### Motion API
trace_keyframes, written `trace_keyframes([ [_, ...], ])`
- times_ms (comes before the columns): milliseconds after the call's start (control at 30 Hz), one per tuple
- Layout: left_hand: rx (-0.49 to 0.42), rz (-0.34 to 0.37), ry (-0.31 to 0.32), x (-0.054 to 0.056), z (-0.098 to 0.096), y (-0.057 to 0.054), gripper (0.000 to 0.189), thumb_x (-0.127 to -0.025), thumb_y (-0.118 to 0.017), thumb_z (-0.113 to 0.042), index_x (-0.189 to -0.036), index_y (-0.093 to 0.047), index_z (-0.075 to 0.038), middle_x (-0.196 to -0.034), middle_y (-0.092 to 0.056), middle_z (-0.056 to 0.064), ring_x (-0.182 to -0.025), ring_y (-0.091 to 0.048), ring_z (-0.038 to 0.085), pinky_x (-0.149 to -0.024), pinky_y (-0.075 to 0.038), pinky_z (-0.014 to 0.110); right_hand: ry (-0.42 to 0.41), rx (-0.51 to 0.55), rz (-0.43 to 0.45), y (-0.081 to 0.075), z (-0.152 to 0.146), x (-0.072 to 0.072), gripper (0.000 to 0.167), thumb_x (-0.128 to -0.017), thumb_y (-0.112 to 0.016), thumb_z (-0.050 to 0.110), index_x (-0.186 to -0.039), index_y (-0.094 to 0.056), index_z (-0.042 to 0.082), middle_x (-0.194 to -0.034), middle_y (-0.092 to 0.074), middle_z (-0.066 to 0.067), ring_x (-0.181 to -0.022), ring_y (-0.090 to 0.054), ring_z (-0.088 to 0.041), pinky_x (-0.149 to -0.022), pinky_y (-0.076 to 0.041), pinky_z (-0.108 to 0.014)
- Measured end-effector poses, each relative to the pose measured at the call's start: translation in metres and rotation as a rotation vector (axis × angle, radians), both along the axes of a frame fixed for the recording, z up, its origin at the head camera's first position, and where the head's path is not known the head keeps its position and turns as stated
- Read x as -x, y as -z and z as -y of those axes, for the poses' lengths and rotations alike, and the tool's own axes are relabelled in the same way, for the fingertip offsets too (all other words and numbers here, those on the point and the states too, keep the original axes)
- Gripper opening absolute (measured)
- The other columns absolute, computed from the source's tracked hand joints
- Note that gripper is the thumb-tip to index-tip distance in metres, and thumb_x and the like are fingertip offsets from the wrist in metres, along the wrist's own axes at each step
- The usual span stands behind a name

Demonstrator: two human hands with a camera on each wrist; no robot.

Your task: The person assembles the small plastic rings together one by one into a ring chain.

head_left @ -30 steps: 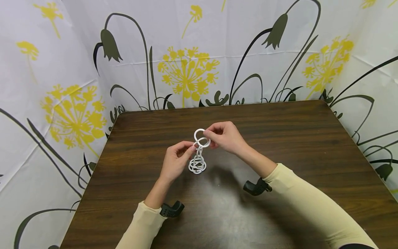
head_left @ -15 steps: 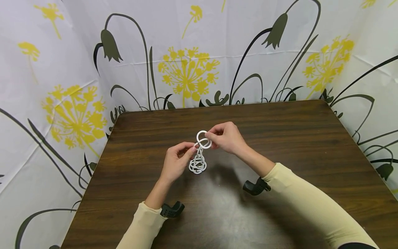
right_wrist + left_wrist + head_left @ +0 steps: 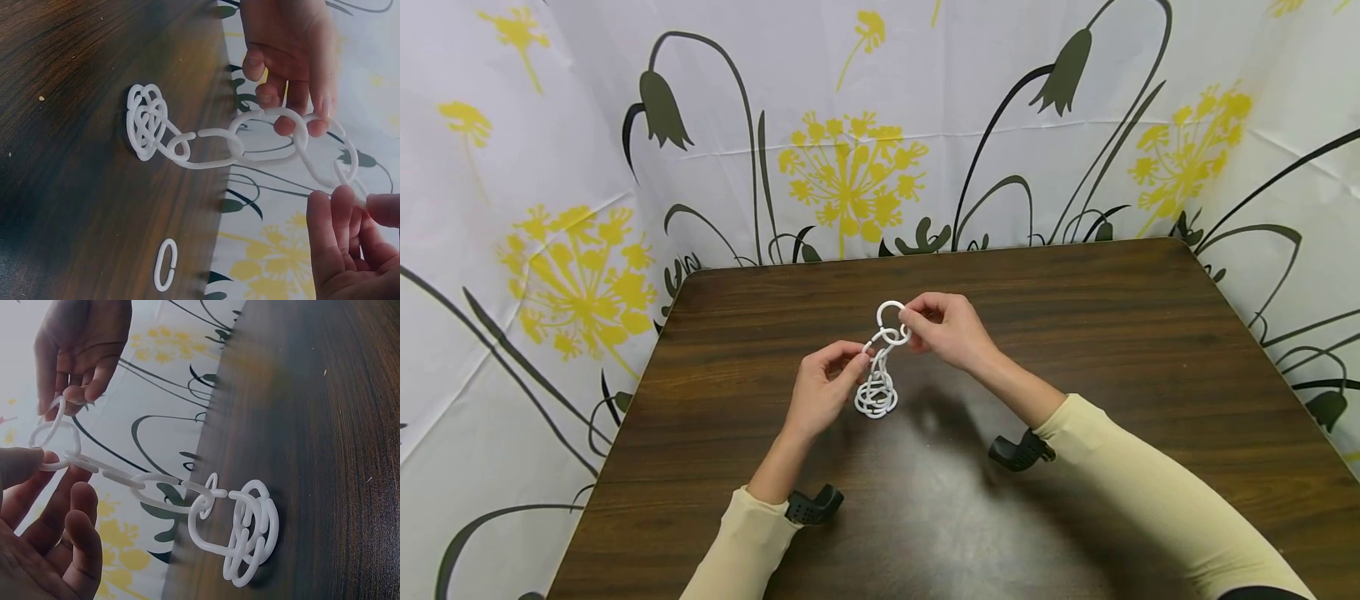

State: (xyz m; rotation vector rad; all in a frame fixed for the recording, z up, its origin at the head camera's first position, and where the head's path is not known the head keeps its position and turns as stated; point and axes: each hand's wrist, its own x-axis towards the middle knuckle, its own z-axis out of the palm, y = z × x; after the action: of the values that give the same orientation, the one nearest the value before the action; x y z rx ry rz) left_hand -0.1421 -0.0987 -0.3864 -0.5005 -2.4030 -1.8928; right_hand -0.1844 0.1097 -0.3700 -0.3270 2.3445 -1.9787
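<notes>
A white plastic chain [image 3: 876,400] of C-shaped links hangs between both hands, its lower end heaped on the table. My left hand [image 3: 825,387] pinches one link near the upper end between thumb and fingertips. Up and to the right, my right hand [image 3: 951,332] pinches the link at the top; that link's ring [image 3: 891,302] sticks up beside the fingertips. In the left wrist view the heaped links [image 3: 270,531] touch the wood, and the stretch above them slants up to the left hand. Fingertips partly hide the pinched links.
A loose white link [image 3: 157,269] lies on the table in the right wrist view, apart from the heap. The dark wooden table [image 3: 760,317] ends at a white curtain [image 3: 970,50] with flower prints. A black wrist device [image 3: 1021,451] sits by the right sleeve.
The top links have shifted and spread between my hands; the upper ring now stands a little higher. The hands and the heap have hardly moved.
</notes>
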Motion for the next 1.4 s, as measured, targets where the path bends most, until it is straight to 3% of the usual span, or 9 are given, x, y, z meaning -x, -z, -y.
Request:
trace_keyframes([
  [233,0.039,0.032,-0.008,0.000,-0.001,-0.001,0.017,-0.096,-0.062,-0.005,-0.100,-0.067,0.010,-0.079,-0.059,0.031,-0.061,-0.051,0.010,-0.046,-0.040,0.020,-0.056,0.087,0.053,-0.001,0.002,0.000,0.012,-0.093,-0.065,0.004,-0.096,-0.064,-0.008,-0.078,-0.067,-0.020,-0.065,-0.067,-0.018,-0.064,-0.058,-0.043],
  [433,0.027,0.043,0.002,0.001,-0.003,-0.002,0.020,-0.098,-0.060,-0.007,-0.106,-0.066,0.010,-0.088,-0.066,0.024,-0.065,-0.056,0.020,-0.046,-0.041,0.021,-0.096,0.125,0.088,-0.001,0.004,-0.003,0.010,-0.090,-0.065,0.000,-0.096,-0.062,-0.008,-0.084,-0.069,-0.019,-0.068,-0.070,-0.020,-0.068,-0.057,-0.049],
  [500,-0.003,0.056,0.012,0.002,-0.004,-0.003,0.021,-0.098,-0.058,-0.007,-0.109,-0.066,0.009,-0.094,-0.068,0.024,-0.067,-0.057,0.024,-0.047,-0.041,0.021,-0.102,0.126,0.097,-0.001,0.005,-0.003,0.011,-0.090,-0.066,0.000,-0.096,-0.062,-0.008,-0.084,-0.069,-0.017,-0.069,-0.070,-0.021,-0.068,-0.057,-0.049],
  [733,-0.167,0.118,0.002,0.019,-0.004,0.025,0.021,-0.100,-0.059,-0.018,-0.110,-0.067,-0.001,-0.092,-0.070,0.017,-0.062,-0.054,0.024,-0.043,-0.040,0.024,-0.124,0.109,0.097,-0.001,0.004,-0.004,0.011,-0.090,-0.067,0.002,-0.096,-0.062,-0.007,-0.085,-0.070,-0.019,-0.071,-0.070,-0.021,-0.067,-0.057,-0.050],
  [867,-0.232,0.139,0.009,0.020,-0.006,0.023,0.021,-0.099,-0.060,-0.017,-0.108,-0.067,0.001,-0.087,-0.070,0.015,-0.058,-0.052,0.018,-0.043,-0.037,0.024,-0.150,0.084,0.090,0.000,0.002,-0.004,0.012,-0.091,-0.067,0.004,-0.097,-0.063,-0.005,-0.086,-0.069,-0.019,-0.072,-0.070,-0.020,-0.067,-0.058,-0.047],
  [1033,-0.245,0.138,0.005,0.021,-0.005,0.023,0.023,-0.098,-0.061,-0.016,-0.106,-0.065,0.005,-0.089,-0.069,0.025,-0.057,-0.053,0.016,-0.043,-0.037,0.024,-0.200,0.037,0.096,0.003,-0.001,-0.002,0.014,-0.090,-0.069,0.006,-0.099,-0.065,-0.004,-0.084,-0.070,-0.013,-0.076,-0.070,-0.023,-0.067,-0.058,-0.044],
  [1167,-0.259,0.139,-0.018,0.020,-0.004,0.023,0.023,-0.098,-0.061,-0.013,-0.106,-0.064,0.009,-0.090,-0.068,0.030,-0.057,-0.053,0.015,-0.043,-0.037,0.023,-0.250,-0.099,0.042,0.015,-0.009,0.006,0.017,-0.089,-0.070,0.004,-0.103,-0.067,-0.004,-0.091,-0.070,-0.012,-0.084,-0.070,-0.030,-0.068,-0.058,-0.041],
  [1300,-0.273,0.137,-0.035,0.019,-0.003,0.024,0.024,-0.098,-0.061,-0.011,-0.106,-0.062,0.013,-0.090,-0.068,0.031,-0.057,-0.052,0.018,-0.043,-0.037,0.022,-0.212,-0.411,-0.124,0.037,-0.027,0.016,0.018,-0.089,-0.068,0.006,-0.107,-0.070,0.000,-0.098,-0.071,-0.010,-0.090,-0.068,-0.026,-0.077,-0.055,-0.037],
  [1400,-0.270,0.130,-0.048,0.019,-0.002,0.025,0.022,-0.097,-0.061,-0.010,-0.104,-0.063,0.011,-0.090,-0.068,0.030,-0.058,-0.052,0.020,-0.042,-0.036,0.022,-0.204,-0.654,-0.252,0.055,-0.039,0.021,0.027,-0.089,-0.065,0.006,-0.114,-0.069,-0.001,-0.113,-0.068,-0.014,-0.106,-0.064,-0.029,-0.092,-0.048,-0.041],
])
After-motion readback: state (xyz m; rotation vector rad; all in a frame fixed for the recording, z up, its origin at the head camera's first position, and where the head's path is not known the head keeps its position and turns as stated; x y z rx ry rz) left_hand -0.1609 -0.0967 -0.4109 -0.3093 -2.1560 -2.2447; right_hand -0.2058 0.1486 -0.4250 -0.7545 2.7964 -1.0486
